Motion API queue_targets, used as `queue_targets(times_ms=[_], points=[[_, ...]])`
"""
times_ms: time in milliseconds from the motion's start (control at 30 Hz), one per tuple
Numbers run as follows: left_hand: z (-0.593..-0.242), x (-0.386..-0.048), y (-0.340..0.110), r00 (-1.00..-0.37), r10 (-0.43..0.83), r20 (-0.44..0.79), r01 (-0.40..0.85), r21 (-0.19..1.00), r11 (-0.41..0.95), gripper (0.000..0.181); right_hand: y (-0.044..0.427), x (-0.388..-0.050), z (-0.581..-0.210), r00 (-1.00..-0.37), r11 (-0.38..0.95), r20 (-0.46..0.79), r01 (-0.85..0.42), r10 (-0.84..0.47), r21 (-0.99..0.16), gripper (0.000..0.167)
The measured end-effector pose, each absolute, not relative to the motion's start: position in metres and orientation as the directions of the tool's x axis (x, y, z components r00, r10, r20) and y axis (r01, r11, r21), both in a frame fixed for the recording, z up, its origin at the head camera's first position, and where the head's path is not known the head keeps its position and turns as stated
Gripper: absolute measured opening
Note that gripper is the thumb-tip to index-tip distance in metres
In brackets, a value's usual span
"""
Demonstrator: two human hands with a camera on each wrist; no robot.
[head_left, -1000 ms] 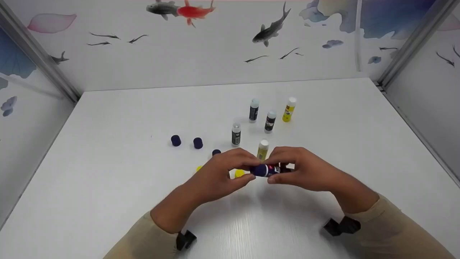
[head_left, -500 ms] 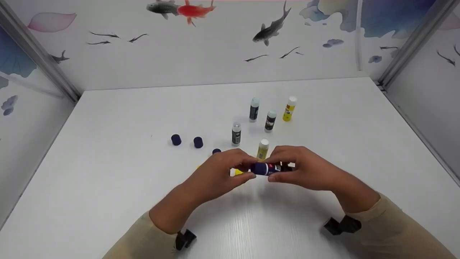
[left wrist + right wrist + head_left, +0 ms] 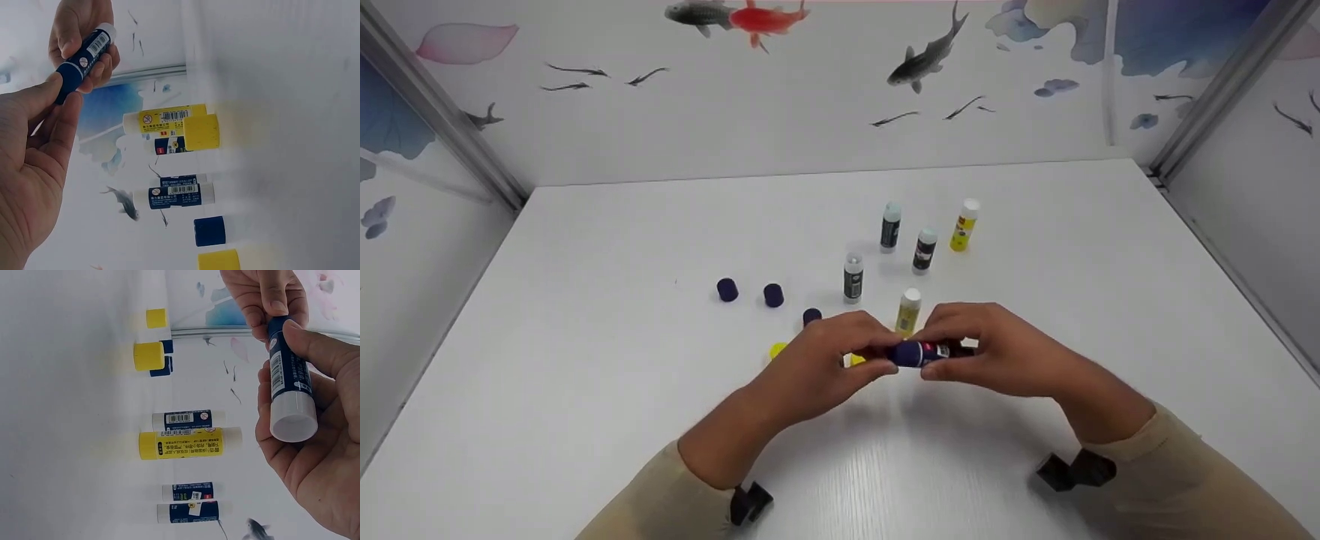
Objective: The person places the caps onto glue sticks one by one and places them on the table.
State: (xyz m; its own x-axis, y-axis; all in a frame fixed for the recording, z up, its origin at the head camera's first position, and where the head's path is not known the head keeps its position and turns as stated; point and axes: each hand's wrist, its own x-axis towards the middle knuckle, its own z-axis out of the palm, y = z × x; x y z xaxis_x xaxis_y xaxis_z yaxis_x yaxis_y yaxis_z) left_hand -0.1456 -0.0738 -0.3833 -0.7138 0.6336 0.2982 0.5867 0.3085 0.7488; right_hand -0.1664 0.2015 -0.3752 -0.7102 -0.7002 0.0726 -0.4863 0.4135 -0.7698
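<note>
A navy glue stick (image 3: 911, 354) is held level between both hands above the table. My left hand (image 3: 825, 367) pinches its navy cap (image 3: 68, 76) between thumb and fingers. The labelled barrel lies in the grip of my right hand (image 3: 997, 352), with its white base (image 3: 295, 419) pointing out toward the right wrist camera. The cap sits against the barrel in the left wrist view; how tightly cannot be seen. Just behind the hands stands an upright yellow glue stick (image 3: 908, 313) with a white top. Beside the left hand are yellow caps (image 3: 778, 350), partly hidden by it.
Farther back, navy-labelled glue sticks (image 3: 852, 281) stand upright without coloured caps, along with another yellow glue stick (image 3: 963, 226). Loose navy caps (image 3: 773, 295) lie to the left. A printed panel (image 3: 810, 135) borders the white table (image 3: 585, 360) at the back.
Both hands stay almost in place around the glue stick. The left fingers and the capped end have shifted very slightly to the right.
</note>
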Motion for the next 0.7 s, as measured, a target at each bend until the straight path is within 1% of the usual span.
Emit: queue_targets(times_ms=[167,333,500,600,700], points=[[-0.3813,-0.1433,-0.0728,-0.718,0.632,0.293,0.572,0.765,0.295,0.033,0.2014,-0.166,-0.3747,-0.689,0.382,0.116,-0.525,-0.716,-0.761,0.027],[-0.3814,-0.1425,-0.0716,-0.704,0.643,0.3,0.58,0.766,0.277,0.03,0.2011,-0.1636,-0.3732,-0.667,0.361,0.152,-0.564,-0.73,-0.742,0.024],[-0.3789,-0.1402,-0.0714,-0.703,0.645,0.301,0.576,0.773,0.266,0.032,0.2011,-0.1604,-0.3705,-0.651,0.33,0.193,-0.59,-0.735,-0.737,0.022],[-0.3771,-0.1392,-0.0711,-0.695,0.652,0.304,0.59,0.758,0.276,0.033,0.2008,-0.1593,-0.3693,-0.652,0.333,0.198,-0.596,-0.732,-0.73,0.022],[-0.3773,-0.139,-0.0712,-0.679,0.663,0.315,0.62,0.729,0.289,0.034,0.2003,-0.1587,-0.3692,-0.663,0.357,0.176,-0.586,-0.728,-0.728,0.023]])
